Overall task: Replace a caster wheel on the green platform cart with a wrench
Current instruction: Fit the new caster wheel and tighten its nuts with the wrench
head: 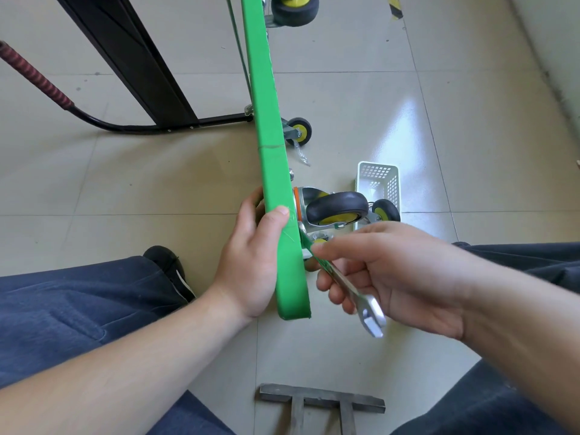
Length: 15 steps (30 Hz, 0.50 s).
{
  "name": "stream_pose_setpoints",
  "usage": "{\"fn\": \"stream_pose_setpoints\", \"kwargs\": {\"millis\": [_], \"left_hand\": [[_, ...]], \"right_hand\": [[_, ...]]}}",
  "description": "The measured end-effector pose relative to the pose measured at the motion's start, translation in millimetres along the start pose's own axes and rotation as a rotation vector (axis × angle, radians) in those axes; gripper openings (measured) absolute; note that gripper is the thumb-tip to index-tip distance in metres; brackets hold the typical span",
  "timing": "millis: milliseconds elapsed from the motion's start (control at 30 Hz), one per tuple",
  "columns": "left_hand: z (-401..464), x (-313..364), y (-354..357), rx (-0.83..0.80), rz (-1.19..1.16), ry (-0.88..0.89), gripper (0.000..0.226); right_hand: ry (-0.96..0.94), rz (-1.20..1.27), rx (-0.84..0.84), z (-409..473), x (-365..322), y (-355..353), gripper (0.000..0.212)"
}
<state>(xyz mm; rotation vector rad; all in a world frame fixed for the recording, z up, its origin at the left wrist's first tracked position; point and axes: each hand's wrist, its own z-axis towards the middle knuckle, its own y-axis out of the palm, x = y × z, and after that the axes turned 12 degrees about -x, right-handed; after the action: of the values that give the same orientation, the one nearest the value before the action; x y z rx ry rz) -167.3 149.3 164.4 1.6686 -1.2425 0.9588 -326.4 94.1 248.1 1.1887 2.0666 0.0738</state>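
Cart: the green platform cart (276,183) is stood on edge on the floor, gripped by the left hand (251,262).
Wrench: the wrench (351,290) is pinched by the right hand (401,271) at the caster wheel (337,208) mount.
Risk: the wrench may slip off the fastener; the cart may tip.

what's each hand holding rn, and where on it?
Left hand grips the green platform cart by its near edge. Right hand holds the wrench mid-handle.
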Motion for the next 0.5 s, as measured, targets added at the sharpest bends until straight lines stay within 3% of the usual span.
{"fn": "stream_pose_setpoints", "kwargs": {"millis": [300, 500], "left_hand": [[-0.7, 3.0, 0.8, 0.031, 0.042, -0.002, 0.05], [-0.9, 4.1, 1.7, 0.032, 0.05, 0.0, 0.057]], "right_hand": [[0.037, 0.148, -0.032, 0.6, -12.2, -0.6, 0.015], [0.117, 0.059, -0.084, -16.0, -0.3, -10.4, 0.018]]}}
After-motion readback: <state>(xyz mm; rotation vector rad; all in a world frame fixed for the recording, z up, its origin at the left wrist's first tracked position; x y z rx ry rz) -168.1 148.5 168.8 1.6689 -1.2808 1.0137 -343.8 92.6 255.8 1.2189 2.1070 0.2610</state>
